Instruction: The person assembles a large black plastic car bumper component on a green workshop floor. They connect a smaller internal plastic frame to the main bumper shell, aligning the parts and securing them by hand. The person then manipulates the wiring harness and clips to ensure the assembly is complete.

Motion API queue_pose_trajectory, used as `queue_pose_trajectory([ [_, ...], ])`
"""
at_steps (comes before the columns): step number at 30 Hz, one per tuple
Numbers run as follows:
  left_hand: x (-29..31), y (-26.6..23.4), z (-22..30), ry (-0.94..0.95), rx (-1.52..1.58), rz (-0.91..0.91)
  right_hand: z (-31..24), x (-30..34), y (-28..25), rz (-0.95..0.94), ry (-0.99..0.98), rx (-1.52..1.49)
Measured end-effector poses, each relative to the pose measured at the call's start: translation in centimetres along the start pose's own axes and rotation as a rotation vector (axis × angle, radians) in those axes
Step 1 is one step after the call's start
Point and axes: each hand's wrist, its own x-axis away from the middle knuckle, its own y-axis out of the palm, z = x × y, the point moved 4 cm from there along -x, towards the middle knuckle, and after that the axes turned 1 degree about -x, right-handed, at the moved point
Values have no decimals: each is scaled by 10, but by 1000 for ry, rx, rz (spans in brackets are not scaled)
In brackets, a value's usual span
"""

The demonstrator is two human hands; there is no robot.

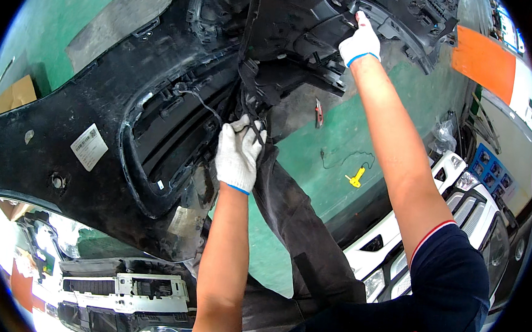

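A large black car bumper cover [50, 116] lies with its inner side up, spreading from the left to the top. My left hand [237, 155], in a white knit glove, has its fingers bent round a thin black cable [256, 131] by the middle of the cover. A thin wire [204, 101] runs over the nearby oval opening toward that hand. My right arm stretches far forward. My gloved right hand [361, 43] is at a black plastic piece [387, 24] at the top, one reddish-tipped digit straight, the others curled. What those fingers hold is hidden.
A red utility knife [319, 114] lies on the green floor [287, 210], near a yellow tool [356, 177] and a thin dark cord [346, 155]. White bumpers [383, 240] stand at the right. A car front frame [130, 288] is at lower left, a cardboard box [15, 96] further back.
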Motion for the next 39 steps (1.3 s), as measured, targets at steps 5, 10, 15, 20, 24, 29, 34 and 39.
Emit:
queue_pose_trajectory([
  [5,9,9,-11,75,63,-5,2,51,47,152,323,-458],
  [10,11,12,-7,93,-13,-24,27,59,68,74,466,-668],
  [15,12,8,-9,95,14,-80,43,77,85,36,533,-698],
  [20,12,11,-10,134,52,-87,70,105,102,-35,567,-906],
  [24,11,18,-6,182,110,-115,120,120,83,92,678,-837],
  [29,14,19,-1,193,111,-49,140,151,56,267,682,-737],
  [34,13,11,1,197,15,-11,159,140,54,168,660,-992],
  [39,9,20,-6,166,39,-96,173,165,49,338,731,-776],
])
